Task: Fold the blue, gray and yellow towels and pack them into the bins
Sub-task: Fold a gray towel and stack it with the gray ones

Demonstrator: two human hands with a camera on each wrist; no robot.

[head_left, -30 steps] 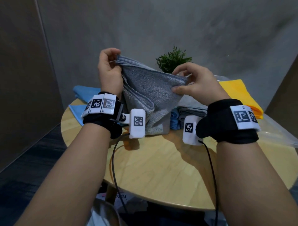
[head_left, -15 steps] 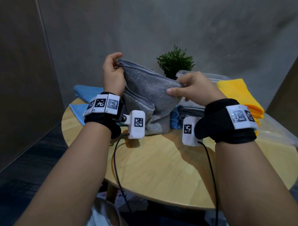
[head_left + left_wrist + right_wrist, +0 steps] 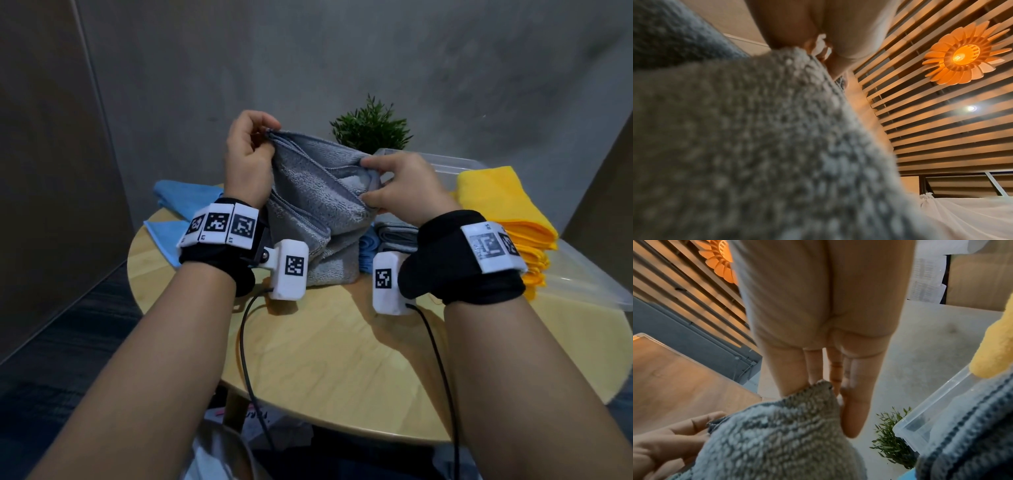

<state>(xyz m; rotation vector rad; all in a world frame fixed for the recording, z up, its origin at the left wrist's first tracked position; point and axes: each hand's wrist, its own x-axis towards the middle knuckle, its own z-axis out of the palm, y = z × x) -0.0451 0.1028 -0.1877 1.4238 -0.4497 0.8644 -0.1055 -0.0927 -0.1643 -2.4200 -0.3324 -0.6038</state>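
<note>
A gray towel (image 3: 315, 202) hangs folded in several layers above the round wooden table (image 3: 329, 349), its lower end resting on the tabletop. My left hand (image 3: 251, 150) pinches its top left corner. My right hand (image 3: 394, 186) pinches the top right corner, close to the left one. The left wrist view is mostly filled by blurred gray towel (image 3: 756, 146). In the right wrist view my right hand (image 3: 830, 386) pinches the towel corner (image 3: 812, 395). A yellow towel stack (image 3: 500, 212) lies at the right, blue towels (image 3: 185, 202) at the back left.
A clear plastic bin (image 3: 442, 162) stands behind my right hand, by a small green plant (image 3: 371, 126). Folded gray and blue towels (image 3: 380, 236) lie behind the held towel. Another clear bin (image 3: 596, 281) sits at the table's right. Cables hang from both wrists.
My right hand has moved left and down, bringing its towel corner closer to the left hand. The towel's top edge now sags and bunches between the hands.
</note>
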